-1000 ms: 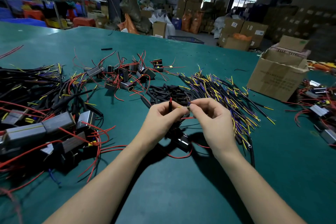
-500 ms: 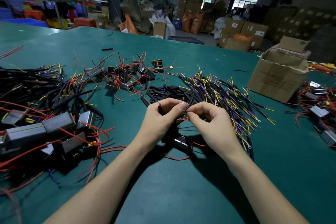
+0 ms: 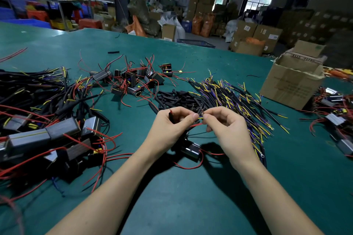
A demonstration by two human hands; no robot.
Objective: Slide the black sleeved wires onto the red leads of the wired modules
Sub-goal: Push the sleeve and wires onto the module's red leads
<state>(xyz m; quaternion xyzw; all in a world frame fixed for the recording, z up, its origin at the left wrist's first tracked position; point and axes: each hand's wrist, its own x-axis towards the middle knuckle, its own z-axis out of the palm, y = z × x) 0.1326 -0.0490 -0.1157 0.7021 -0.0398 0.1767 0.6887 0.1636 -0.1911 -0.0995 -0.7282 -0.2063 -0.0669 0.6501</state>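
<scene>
I watch both hands meet in the middle of the frame, just above the bench (image 3: 191, 206). My left hand (image 3: 170, 126) curls its fingers (image 3: 193, 116) around a black sleeve with a red lead (image 3: 196, 125) running out toward the right, and a red-tipped end (image 3: 170, 111) pokes up from the top of the fist. My right hand (image 3: 227, 128) pinches a black sleeved wire (image 3: 200, 118) whose yellow core shows in the small gap between the two thumbs. The wire lies nearly level, left to right, its free end pointing at the left hand, so both hands are equally near the joint; I judge the next push runs along that line, right hand toward left. The module (image 3: 191, 149) that owns the red lead lies on the bench just below the hands, its lead looping beneath. Loose sleeved wires (image 3: 238, 99) fan out at centre right, short black tubes (image 3: 177, 97) lie just above the hands, unfinished modules (image 3: 133, 80) sit upper centre, a cardboard box (image 3: 292, 80) at the right. Behind the green bench the room holds stacked cartons.
</scene>
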